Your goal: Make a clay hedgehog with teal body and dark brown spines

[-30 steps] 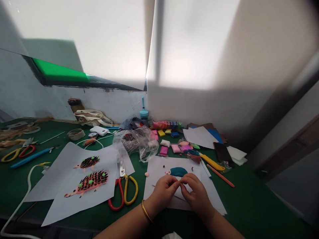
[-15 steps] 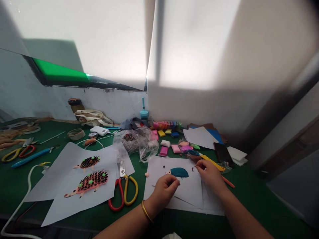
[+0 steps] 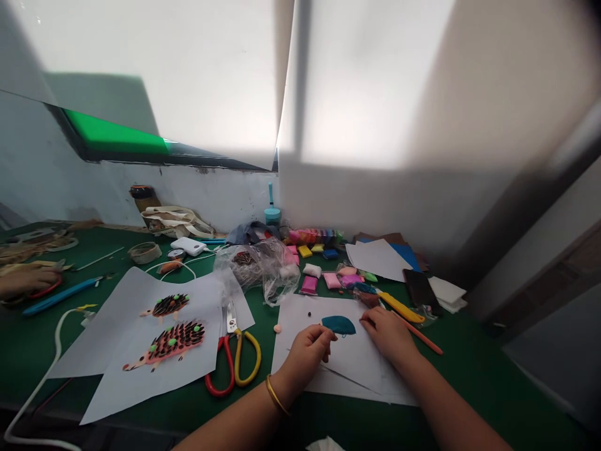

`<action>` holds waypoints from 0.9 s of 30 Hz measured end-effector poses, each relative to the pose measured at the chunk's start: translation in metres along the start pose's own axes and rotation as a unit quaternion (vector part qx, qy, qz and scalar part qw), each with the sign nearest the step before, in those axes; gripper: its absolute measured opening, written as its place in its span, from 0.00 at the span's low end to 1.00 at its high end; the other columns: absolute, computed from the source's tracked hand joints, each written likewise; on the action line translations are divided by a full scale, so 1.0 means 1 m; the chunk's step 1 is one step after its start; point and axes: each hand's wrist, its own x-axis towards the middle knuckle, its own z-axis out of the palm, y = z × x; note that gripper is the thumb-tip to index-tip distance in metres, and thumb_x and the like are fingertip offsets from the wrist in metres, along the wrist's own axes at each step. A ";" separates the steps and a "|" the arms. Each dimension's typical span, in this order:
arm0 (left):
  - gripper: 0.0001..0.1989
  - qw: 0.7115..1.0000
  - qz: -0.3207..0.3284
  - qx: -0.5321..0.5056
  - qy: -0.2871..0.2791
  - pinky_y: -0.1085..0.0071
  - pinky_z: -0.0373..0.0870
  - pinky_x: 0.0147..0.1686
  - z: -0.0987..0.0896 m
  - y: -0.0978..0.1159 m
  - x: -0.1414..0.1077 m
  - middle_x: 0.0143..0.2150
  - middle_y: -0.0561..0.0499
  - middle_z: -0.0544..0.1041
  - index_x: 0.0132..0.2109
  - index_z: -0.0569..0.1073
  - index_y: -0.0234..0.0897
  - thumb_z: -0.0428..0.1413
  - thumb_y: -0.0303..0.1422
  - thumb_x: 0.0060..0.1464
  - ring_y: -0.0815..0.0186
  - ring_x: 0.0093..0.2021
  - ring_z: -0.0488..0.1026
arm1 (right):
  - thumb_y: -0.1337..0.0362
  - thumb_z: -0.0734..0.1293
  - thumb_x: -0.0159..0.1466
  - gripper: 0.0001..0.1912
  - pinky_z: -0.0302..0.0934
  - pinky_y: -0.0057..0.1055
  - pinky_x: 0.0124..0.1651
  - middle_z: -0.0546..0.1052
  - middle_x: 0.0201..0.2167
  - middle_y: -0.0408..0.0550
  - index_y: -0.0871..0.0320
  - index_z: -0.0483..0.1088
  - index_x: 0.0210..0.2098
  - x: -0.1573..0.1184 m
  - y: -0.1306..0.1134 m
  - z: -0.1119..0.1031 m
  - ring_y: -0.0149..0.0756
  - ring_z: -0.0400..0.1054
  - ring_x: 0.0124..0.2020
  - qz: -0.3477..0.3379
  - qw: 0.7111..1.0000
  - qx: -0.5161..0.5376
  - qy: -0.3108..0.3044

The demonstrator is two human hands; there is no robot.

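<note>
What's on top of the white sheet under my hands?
On the white sheet are a teal shape and a small black dot. Your left hand and right hand cover parts of it, so anything beneath them can't be seen.

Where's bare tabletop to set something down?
Probably best: green tabletop right of the orange stick and right forearm. A smaller patch lies between it and the left forearm, this side of the white sheet. Crowded: behind that sheet, clay packets and a plastic bag.
</note>
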 end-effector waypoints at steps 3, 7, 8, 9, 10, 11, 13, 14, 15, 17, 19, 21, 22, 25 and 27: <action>0.21 1.000 -0.029 -0.009 0.003 0.72 0.61 0.29 0.001 0.000 0.002 0.25 0.55 0.68 0.38 0.73 0.32 0.54 0.49 0.56 0.70 0.25 0.64 | 0.64 0.62 0.64 0.10 0.56 0.34 0.37 0.77 0.33 0.49 0.55 0.75 0.32 0.003 0.001 0.004 0.41 0.70 0.35 0.008 1.000 -0.026 0.002; 0.22 0.999 -0.040 -0.002 -0.003 0.71 0.61 0.29 0.001 -0.002 0.003 0.26 0.54 0.69 0.39 0.73 0.32 0.53 0.49 0.56 0.70 0.25 0.65 | 0.65 0.60 0.66 0.11 0.56 0.34 0.38 0.76 0.33 0.50 0.55 0.75 0.34 0.002 0.000 0.007 0.41 0.71 0.36 -0.001 0.999 -0.041 0.011; 0.21 0.999 -0.038 0.003 -0.005 0.71 0.62 0.29 0.001 -0.002 0.003 0.27 0.54 0.69 0.39 0.73 0.32 0.52 0.48 0.56 0.69 0.26 0.65 | 0.64 0.60 0.66 0.11 0.56 0.34 0.38 0.76 0.34 0.50 0.55 0.75 0.34 0.001 -0.001 0.006 0.41 0.71 0.37 -0.006 0.999 -0.044 0.012; 0.21 0.999 -0.036 0.008 -0.008 0.71 0.62 0.29 0.001 -0.002 0.003 0.27 0.53 0.69 0.39 0.73 0.32 0.52 0.48 0.57 0.69 0.26 0.65 | 0.64 0.60 0.66 0.11 0.56 0.34 0.38 0.76 0.34 0.50 0.55 0.75 0.34 0.001 0.000 0.006 0.41 0.70 0.37 -0.010 0.999 -0.046 0.010; 0.20 0.999 -0.035 0.014 -0.010 0.71 0.62 0.29 0.001 -0.001 0.003 0.27 0.53 0.69 0.39 0.73 0.32 0.52 0.47 0.57 0.69 0.26 0.66 | 0.64 0.61 0.65 0.11 0.56 0.34 0.38 0.76 0.34 0.50 0.55 0.75 0.34 0.001 0.000 0.005 0.41 0.70 0.38 -0.010 0.999 -0.045 0.008; 0.20 0.999 -0.034 0.020 -0.013 0.71 0.63 0.30 0.002 -0.001 0.003 0.27 0.53 0.69 0.39 0.73 0.32 0.52 0.46 0.57 0.69 0.26 0.66 | 0.64 0.61 0.65 0.10 0.56 0.34 0.38 0.76 0.35 0.49 0.55 0.74 0.34 0.001 0.001 0.004 0.41 0.70 0.37 -0.004 0.999 -0.041 0.007; 0.19 0.999 -0.031 0.034 -0.018 0.71 0.63 0.30 0.003 -0.001 0.003 0.27 0.53 0.70 0.38 0.73 0.32 0.51 0.45 0.58 0.69 0.27 0.67 | 0.65 0.60 0.65 0.10 0.57 0.34 0.37 0.76 0.35 0.49 0.55 0.73 0.35 0.004 0.003 0.002 0.41 0.70 0.37 0.026 0.999 -0.019 0.018; 0.18 0.998 -0.030 0.042 -0.020 0.71 0.63 0.30 0.003 -0.001 0.003 0.27 0.53 0.70 0.38 0.73 0.32 0.51 0.45 0.58 0.68 0.27 0.67 | 0.65 0.60 0.64 0.10 0.58 0.33 0.37 0.76 0.35 0.49 0.55 0.73 0.36 0.006 0.003 0.001 0.40 0.70 0.37 0.043 0.999 -0.001 0.029; 0.18 0.998 -0.028 0.050 -0.022 0.71 0.64 0.30 0.004 -0.001 0.003 0.28 0.52 0.70 0.38 0.74 0.32 0.51 0.45 0.58 0.68 0.27 0.67 | 0.65 0.60 0.64 0.09 0.59 0.33 0.37 0.76 0.35 0.48 0.56 0.73 0.36 0.009 0.002 0.000 0.40 0.70 0.36 0.056 0.997 0.020 0.041; 0.18 0.997 -0.025 0.062 -0.027 0.71 0.64 0.30 0.005 -0.002 0.002 0.27 0.53 0.70 0.38 0.74 0.32 0.51 0.44 0.58 0.68 0.27 0.67 | 0.65 0.61 0.63 0.08 0.61 0.33 0.38 0.76 0.35 0.47 0.56 0.72 0.37 0.016 -0.005 0.000 0.39 0.70 0.36 0.058 0.995 0.070 0.049; 0.18 0.996 -0.019 0.072 -0.038 0.71 0.64 0.30 0.007 -0.003 0.002 0.27 0.53 0.69 0.38 0.74 0.32 0.51 0.44 0.57 0.68 0.26 0.67 | 0.65 0.60 0.63 0.10 0.62 0.32 0.40 0.77 0.35 0.46 0.55 0.72 0.41 0.024 -0.020 0.002 0.37 0.71 0.36 0.028 0.992 0.123 0.026; 0.17 0.996 -0.008 0.081 -0.045 0.72 0.64 0.29 0.007 -0.005 0.002 0.26 0.54 0.69 0.37 0.74 0.32 0.51 0.43 0.57 0.68 0.26 0.67 | 0.68 0.59 0.64 0.15 0.62 0.31 0.46 0.77 0.42 0.48 0.55 0.73 0.46 0.035 -0.040 0.006 0.36 0.71 0.43 -0.031 0.988 0.153 0.004; 0.16 0.995 -0.004 0.084 -0.046 0.72 0.63 0.29 0.008 -0.007 0.002 0.25 0.54 0.69 0.36 0.74 0.33 0.51 0.43 0.57 0.68 0.26 0.67 | 0.69 0.58 0.64 0.17 0.61 0.30 0.48 0.76 0.44 0.48 0.55 0.73 0.47 0.040 -0.051 0.009 0.36 0.70 0.46 -0.065 0.987 0.146 -0.025; 0.15 0.995 0.004 0.096 -0.034 0.72 0.62 0.28 0.008 -0.010 0.003 0.24 0.54 0.68 0.34 0.72 0.34 0.51 0.42 0.56 0.68 0.26 0.66 | 0.65 0.61 0.65 0.12 0.61 0.27 0.45 0.77 0.41 0.48 0.55 0.76 0.43 0.055 -0.080 0.019 0.35 0.70 0.43 -0.095 0.984 0.091 -0.120; 0.14 0.993 0.009 0.111 -0.026 0.73 0.60 0.28 0.008 -0.011 0.003 0.24 0.54 0.68 0.33 0.72 0.34 0.51 0.41 0.56 0.68 0.26 0.65 | 0.63 0.65 0.63 0.10 0.60 0.27 0.42 0.77 0.40 0.47 0.55 0.77 0.41 0.062 -0.093 0.025 0.35 0.71 0.41 -0.104 0.982 0.078 -0.138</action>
